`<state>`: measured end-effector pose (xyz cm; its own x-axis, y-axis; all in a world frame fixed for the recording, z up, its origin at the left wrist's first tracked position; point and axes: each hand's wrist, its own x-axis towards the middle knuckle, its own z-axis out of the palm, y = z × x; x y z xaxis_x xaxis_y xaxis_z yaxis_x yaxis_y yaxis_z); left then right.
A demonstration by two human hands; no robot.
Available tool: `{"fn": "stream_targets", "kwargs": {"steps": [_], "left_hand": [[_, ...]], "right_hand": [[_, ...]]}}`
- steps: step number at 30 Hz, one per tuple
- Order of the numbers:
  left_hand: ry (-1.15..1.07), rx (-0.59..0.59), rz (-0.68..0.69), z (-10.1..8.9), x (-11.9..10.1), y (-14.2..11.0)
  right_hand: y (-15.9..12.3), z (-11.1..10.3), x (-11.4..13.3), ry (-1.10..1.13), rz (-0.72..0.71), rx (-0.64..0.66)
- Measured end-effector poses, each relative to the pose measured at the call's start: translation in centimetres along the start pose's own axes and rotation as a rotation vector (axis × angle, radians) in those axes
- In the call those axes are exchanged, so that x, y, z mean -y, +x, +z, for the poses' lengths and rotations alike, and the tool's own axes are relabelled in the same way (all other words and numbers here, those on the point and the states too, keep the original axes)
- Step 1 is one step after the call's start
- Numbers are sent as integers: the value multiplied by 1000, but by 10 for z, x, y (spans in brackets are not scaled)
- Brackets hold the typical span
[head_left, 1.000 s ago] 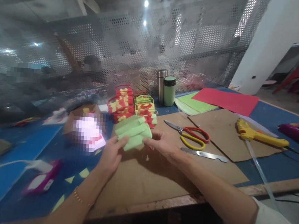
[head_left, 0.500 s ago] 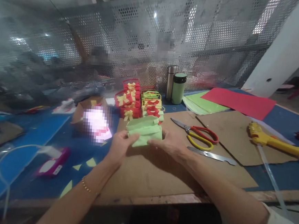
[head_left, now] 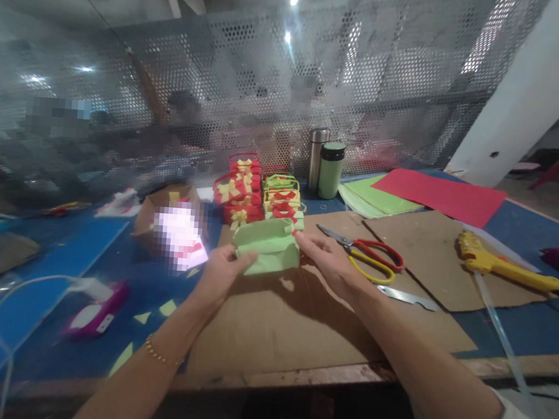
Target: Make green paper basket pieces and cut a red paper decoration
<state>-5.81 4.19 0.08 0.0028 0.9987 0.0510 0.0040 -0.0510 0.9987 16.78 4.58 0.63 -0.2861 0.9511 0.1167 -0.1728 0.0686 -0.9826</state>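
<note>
A folded light green paper piece (head_left: 269, 250) is held just above a brown cardboard sheet (head_left: 275, 325). My left hand (head_left: 220, 274) grips its left edge between thumb and fingers. My right hand (head_left: 328, 260) is at its right side with the fingers stretched out, touching the paper's right edge. Behind the green piece stand small red paper baskets (head_left: 238, 190) and green paper baskets (head_left: 283, 200) with bows.
Red and yellow scissors (head_left: 366, 252) and a metal blade (head_left: 408, 298) lie right of my hand. A yellow glue gun (head_left: 500, 265), red paper (head_left: 440, 193), green paper sheets (head_left: 377, 201), a steel flask (head_left: 317, 151) and a green cup (head_left: 331, 162) sit farther back. A pink glue gun (head_left: 95, 308) lies left.
The green paper piece has been turned and squared up between my hands. My right hand's fingers have loosened from a pinch to a stretched-out touch on its right edge.
</note>
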Motion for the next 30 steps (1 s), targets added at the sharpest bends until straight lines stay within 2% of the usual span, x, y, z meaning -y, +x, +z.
{"fn": "stream_targets", "kwargs": {"steps": [3, 6, 10, 16, 18, 20, 21, 23, 25, 27, 30], "left_hand": [[32, 132, -45, -2, -6, -1], [44, 199, -46, -2, -13, -4], [85, 219, -69, -4, -18, -6], [139, 271, -88, -5, -21, -7], [167, 275, -51, -6, -21, -5], [277, 204, 74, -5, -19, -3], [374, 128, 178, -5, -17, -2], [610, -49, 456, -4, -13, -1], [806, -148, 755, -1, -8, -3], [936, -120, 976, 3, -5, -9], [1061, -70, 1107, 9, -1, -20]], "right_hand": [[0, -4, 4, -8, -9, 0], [-1, -6, 9, -17, 43, 6], [-2, -10, 17, 24, 56, -80], [-2, -11, 12, -28, -14, 26], [-1, -12, 9, -16, -9, 40], [2, -13, 6, -25, -9, 26], [3, -13, 5, -36, -11, 5], [5, -13, 4, -59, -20, -54], [7, -13, 2, -93, -44, -101], [7, -10, 0, -145, -82, -111], [5, -3, -5, -229, -150, -111]]}}
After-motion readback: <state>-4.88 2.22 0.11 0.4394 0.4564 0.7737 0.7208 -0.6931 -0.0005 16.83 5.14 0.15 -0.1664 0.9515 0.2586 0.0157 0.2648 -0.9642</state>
